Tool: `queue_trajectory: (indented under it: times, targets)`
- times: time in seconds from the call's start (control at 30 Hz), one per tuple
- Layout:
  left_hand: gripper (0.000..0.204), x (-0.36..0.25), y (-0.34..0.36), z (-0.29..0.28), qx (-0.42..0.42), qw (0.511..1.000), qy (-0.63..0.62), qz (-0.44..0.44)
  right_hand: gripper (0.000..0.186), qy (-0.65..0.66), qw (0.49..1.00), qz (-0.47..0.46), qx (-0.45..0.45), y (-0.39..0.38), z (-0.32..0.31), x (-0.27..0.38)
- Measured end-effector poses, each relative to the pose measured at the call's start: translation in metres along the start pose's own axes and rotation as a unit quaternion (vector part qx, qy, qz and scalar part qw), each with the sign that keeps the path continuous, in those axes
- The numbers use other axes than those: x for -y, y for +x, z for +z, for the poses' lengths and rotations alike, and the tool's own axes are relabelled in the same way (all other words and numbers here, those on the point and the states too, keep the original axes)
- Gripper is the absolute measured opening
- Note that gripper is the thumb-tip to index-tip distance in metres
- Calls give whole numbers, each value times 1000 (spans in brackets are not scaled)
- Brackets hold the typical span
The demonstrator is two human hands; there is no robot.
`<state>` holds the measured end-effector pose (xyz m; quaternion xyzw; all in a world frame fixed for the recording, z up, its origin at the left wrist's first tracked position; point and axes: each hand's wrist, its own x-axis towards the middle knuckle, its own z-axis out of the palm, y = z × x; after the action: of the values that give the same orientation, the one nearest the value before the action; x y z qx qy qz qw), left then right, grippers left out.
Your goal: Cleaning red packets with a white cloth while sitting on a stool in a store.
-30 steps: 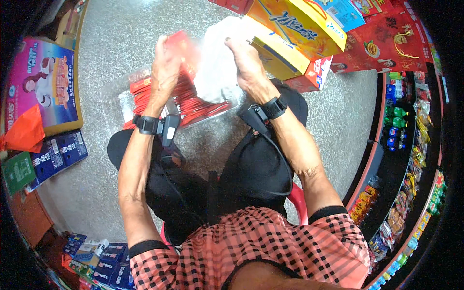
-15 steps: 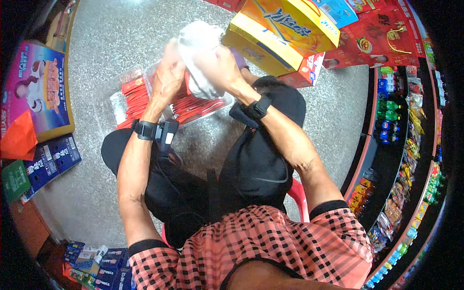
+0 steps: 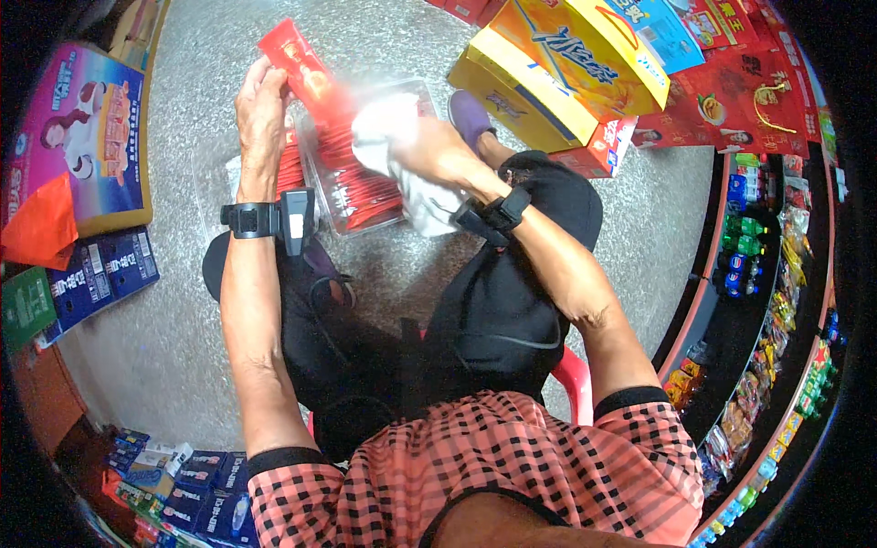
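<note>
My left hand (image 3: 261, 114) pinches the lower left side of a flat, shiny red packet (image 3: 294, 53), which tilts up beyond the fingertips. A white cloth (image 3: 429, 205) is bunched in my right hand (image 3: 443, 153), partly blurred by motion, and hangs toward my right knee. The cloth lies against the packet's lower end and over part of a clear plastic box. Rows of similar red packets (image 3: 352, 187) fill that box. More red packets (image 3: 290, 172) sit in another clear container beside my left wrist, partly hidden by my hand and forearm.
Yellow cartons (image 3: 521, 100) stand ahead right, beside a red bag (image 3: 731, 100). Shelves of bottles and snacks (image 3: 744, 237) line the right side. To the left are a purple poster-printed box (image 3: 82, 137) and dark blue cartons (image 3: 105, 279). My knees flank the box.
Both hands were together at the cloth above the packets. My left hand has moved left and now holds up a red packet; my right hand has drawn the cloth nearer and rightward.
</note>
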<state>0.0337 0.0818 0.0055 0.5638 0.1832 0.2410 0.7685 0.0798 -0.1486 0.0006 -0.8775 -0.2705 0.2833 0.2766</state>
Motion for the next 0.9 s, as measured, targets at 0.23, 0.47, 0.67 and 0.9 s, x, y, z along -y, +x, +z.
queue_trajectory:
  times: [0.23,0.47,0.67,0.9]
  targets:
    - [30,28,-16,17,33,995,-58,-71,33,421,905,54,14,-16,-16,33]
    - [29,28,-50,62,41,989,-27,-140,36,442,897,10,20,-23,-10,39]
    - [48,18,-62,74,96,963,99,-231,30,441,895,19,-66,-19,-24,37]
    - [53,3,-61,76,186,943,261,-91,33,457,863,78,-201,-13,-30,27]
